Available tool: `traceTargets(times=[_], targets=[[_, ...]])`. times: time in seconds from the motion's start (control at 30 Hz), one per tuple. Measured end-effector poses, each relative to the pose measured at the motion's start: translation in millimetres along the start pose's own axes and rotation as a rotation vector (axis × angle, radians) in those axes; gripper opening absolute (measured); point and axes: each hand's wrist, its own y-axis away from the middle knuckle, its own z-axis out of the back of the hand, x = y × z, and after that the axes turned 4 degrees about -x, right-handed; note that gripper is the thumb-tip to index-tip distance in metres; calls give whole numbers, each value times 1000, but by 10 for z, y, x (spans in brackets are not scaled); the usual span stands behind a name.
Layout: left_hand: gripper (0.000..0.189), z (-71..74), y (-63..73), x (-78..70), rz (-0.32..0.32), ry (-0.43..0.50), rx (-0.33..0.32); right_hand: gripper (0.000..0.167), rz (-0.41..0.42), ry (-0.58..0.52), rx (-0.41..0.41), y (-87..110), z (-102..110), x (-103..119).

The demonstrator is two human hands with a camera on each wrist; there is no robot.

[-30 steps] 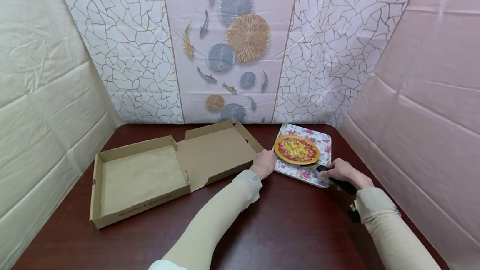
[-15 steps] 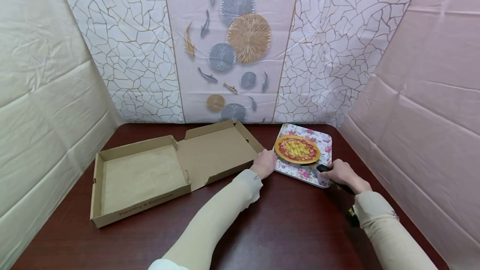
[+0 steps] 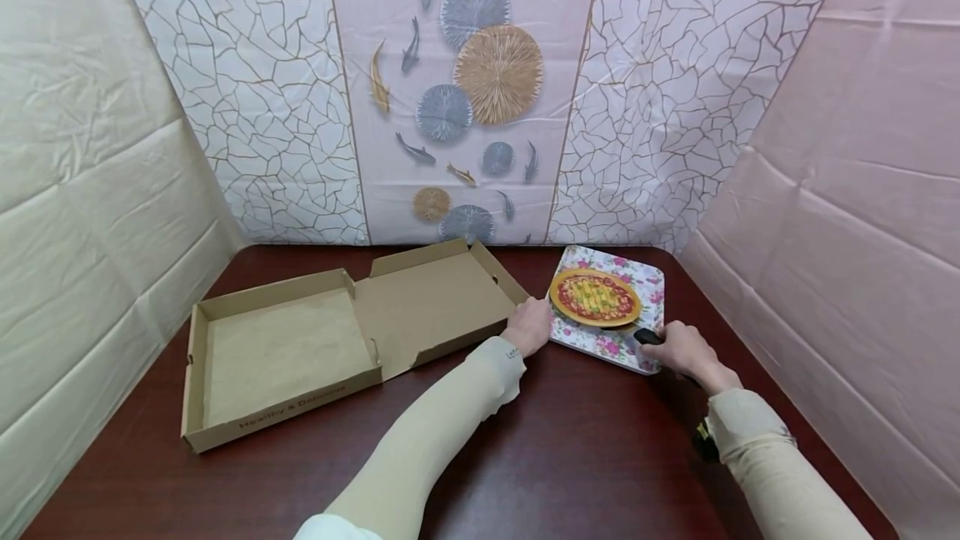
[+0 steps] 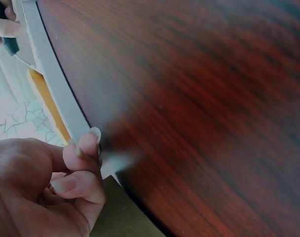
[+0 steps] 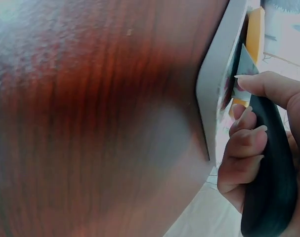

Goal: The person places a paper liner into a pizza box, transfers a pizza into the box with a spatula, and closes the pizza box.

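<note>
At the bottom of the head view, two sleeves [image 3: 780, 473] are stretching in over the dark red table [image 3: 592, 448]. Right of centre, the right hand [image 3: 686, 350] is wrapping its fingers around the black handle of a server [image 5: 271, 168], its thumb lying along the top near the metal blade [image 5: 244, 66]. The left hand [image 3: 529, 327], just right of centre, is curling its fingers and apparently pinching the near left edge of the flowered tray [image 3: 648, 273]. The pizza [image 3: 596, 297] is sitting over that tray, toward its left side, with the blade showing at its near right edge; how far beneath it the metal is reaching cannot be told.

The step in hand looks to be getting the blade under the pizza while the other hand is steadying the tray. The next move seems to be calling for a level blade, well beneath the pizza's middle, before any weight is taken.

The tray's left edge is lying close to the lid [image 3: 435, 298] of the open box [image 3: 281, 357], so sideways room there is looking tight. Wider room is opening in front, between the forearms. The patterned back wall [image 3: 637, 107] is standing just behind the tray, and the right wall [image 3: 840, 190] is limiting the elbow's side.
</note>
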Motion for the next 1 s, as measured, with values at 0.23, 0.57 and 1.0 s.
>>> traceTargets(times=[0.23,0.57,1.0], targets=[[26,-5,-11,3,-8,-4,3,28,5,4,-33,5,-72,-51],[26,25,16,-3,-4,-16,9,23,9,-3,-51,25,-117,-75],[26,-3,17,4,-13,-25,-20,26,30,-43,-64,16,-92,-42]])
